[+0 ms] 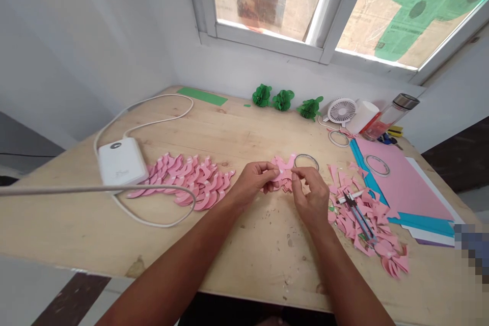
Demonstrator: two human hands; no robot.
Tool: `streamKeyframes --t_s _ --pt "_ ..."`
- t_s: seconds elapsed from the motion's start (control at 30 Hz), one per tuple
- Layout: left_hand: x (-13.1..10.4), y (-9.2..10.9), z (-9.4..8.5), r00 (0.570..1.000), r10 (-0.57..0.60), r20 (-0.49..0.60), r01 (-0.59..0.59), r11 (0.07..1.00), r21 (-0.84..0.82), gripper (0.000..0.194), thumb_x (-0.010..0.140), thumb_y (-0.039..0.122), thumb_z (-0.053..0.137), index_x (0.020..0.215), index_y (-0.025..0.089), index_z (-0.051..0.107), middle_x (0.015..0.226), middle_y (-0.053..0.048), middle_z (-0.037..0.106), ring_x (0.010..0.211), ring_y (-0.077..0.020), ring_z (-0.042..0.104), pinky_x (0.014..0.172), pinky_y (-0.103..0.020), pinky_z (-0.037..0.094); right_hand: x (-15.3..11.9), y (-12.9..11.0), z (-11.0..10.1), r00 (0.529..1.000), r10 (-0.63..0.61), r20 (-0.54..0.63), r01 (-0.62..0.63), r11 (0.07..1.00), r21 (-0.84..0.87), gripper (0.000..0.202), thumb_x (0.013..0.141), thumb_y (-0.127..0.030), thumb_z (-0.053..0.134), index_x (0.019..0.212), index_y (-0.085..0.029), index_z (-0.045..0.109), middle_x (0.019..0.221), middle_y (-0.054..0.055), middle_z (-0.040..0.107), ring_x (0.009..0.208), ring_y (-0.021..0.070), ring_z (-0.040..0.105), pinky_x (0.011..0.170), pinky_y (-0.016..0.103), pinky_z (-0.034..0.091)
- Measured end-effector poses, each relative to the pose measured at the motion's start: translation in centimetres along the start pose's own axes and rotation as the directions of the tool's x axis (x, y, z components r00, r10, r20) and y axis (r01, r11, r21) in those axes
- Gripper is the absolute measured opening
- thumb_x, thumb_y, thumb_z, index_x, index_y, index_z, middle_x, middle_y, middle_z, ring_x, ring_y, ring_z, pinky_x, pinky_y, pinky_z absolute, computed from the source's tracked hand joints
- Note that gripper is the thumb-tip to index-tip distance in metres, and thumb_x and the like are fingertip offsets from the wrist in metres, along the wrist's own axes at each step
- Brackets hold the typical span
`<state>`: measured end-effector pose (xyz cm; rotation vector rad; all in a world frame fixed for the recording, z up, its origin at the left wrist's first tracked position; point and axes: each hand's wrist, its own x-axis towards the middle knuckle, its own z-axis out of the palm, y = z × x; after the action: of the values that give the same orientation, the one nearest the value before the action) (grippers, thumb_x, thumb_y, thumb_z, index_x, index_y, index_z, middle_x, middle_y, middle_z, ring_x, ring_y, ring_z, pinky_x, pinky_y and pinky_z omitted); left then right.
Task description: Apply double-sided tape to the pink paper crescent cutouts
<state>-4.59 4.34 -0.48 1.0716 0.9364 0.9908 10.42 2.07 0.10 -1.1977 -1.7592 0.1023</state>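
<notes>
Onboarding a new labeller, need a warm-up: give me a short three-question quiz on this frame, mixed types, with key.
1. Count: how many green paper clusters stand in a row near the wall?
2. Fill in: the paper pieces between the left hand and the right hand are coloured ____.
3. Pick one: what sits beside the left end of the spread of curved pieces?
a) the small fan
b) the white box
c) the clear bottle

Key: 1. three; 2. pink; 3. b
</notes>
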Motion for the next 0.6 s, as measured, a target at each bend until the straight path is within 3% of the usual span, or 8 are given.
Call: streamKeyframes --t_s 0.13,0.3,0.6 --pt "-0.1 0.1 0.4 0.999 0.038 0.017 -0.038 0.999 0.011 0.019 0.070 0.031 0.060 0.067 0.013 0.058 0.054 0.000 0.056 0.045 -0.0072 0.047 0.045 -0.019 0.035 -0.2 -0.2 0.2 0.982 0.161 0.094 -0.172 0.978 0.117 0.017 0.081 -0.024 0.048 0.079 -0.017 0.063 0.071 0.003 0.061 0.065 0.0139 0.054 0.058 0.026 0.042" --pt "-0.2 0.4 1.1 0.997 0.072 -0.029 -0.070 0.996 0.058 0.017 0.068 0.029 0.059 0.064 0.013 0.057 0.051 0.001 0.055 0.044 -0.0075 0.046 0.045 -0.020 0.035 -0.3 -0.3 0.7 0.921 0.358 0.154 -0.385 0.893 0.233 0.017 0.078 -0.028 0.052 0.075 -0.016 0.063 0.064 0.000 0.059 0.055 0.0110 0.049 0.052 0.023 0.039" --pt "-0.3 0.1 2.0 0.993 0.108 -0.054 -0.103 0.990 0.099 0.012 0.069 0.024 0.058 0.062 0.014 0.057 0.049 0.003 0.052 0.044 -0.0067 0.045 0.045 -0.018 0.036 -0.3 -0.7 0.9 0.898 0.428 0.102 -0.439 0.857 0.269 0.012 0.073 -0.025 0.055 0.066 -0.016 0.060 0.057 -0.002 0.057 0.053 0.0102 0.047 0.051 0.022 0.037"
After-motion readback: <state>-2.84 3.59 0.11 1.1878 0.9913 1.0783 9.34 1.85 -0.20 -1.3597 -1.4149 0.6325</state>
